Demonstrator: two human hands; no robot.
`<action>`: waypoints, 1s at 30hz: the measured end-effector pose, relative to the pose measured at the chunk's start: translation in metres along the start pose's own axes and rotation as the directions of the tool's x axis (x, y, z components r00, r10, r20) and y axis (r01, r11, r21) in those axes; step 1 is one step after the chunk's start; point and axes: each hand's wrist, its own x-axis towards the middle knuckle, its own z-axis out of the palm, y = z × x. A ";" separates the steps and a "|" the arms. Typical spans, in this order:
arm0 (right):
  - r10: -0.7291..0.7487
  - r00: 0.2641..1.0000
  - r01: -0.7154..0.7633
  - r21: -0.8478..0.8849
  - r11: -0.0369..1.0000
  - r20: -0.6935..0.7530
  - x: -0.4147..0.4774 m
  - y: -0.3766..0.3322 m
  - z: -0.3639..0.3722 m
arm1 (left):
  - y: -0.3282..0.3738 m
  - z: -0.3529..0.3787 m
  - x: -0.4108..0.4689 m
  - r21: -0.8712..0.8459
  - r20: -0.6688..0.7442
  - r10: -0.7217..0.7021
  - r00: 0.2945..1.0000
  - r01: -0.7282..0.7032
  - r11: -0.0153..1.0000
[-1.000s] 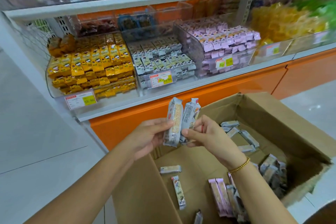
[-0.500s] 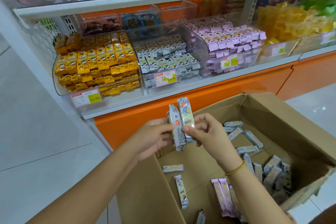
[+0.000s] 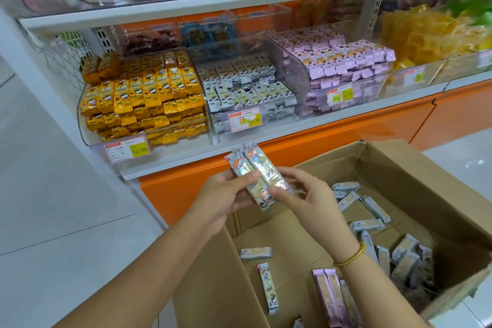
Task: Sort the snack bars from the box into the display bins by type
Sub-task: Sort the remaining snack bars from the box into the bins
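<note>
Bright, even overhead store light with no hard shadows. There's a soft glare patch on the floor [image 3: 476,164] at right. Foil on the held snack bars [image 3: 259,176] throws small highlights, and the clear bins [image 3: 292,69] pick up faint reflections. The box [image 3: 399,173] interior goes darker toward its right corner. Wide-angle bend: the shelf [image 3: 239,0] edge curves, worst near the corners. Top row and yellow packs [image 3: 426,32] at upper right are blur-smeared. Centre is fairly sharp, price tag [image 3: 127,149] legible.
</note>
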 end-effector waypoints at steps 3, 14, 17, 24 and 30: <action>-0.110 0.993 0.095 -0.274 0.957 -0.040 0.011 -0.014 0.015 | 0.009 0.003 0.009 -0.056 -0.070 0.047 0.996 -0.051 0.997; -0.177 0.966 0.043 -0.556 0.830 -0.189 0.174 -0.044 -0.005 | 0.065 -0.018 0.053 0.792 -0.188 0.621 0.761 -0.255 0.554; -0.020 0.996 -0.048 -0.698 0.715 -0.089 0.230 -0.054 -0.001 | 0.065 -0.025 0.062 0.826 -0.182 0.600 0.779 -0.210 0.523; 0.257 0.956 -0.055 -0.774 0.631 0.141 0.271 -0.053 0.029 | 0.064 -0.039 0.066 0.889 -0.081 0.633 0.770 -0.231 0.394; 0.041 0.981 0.087 -0.629 0.773 0.188 0.241 -0.044 0.016 | 0.049 -0.042 0.053 0.860 -0.064 0.636 0.769 -0.281 0.426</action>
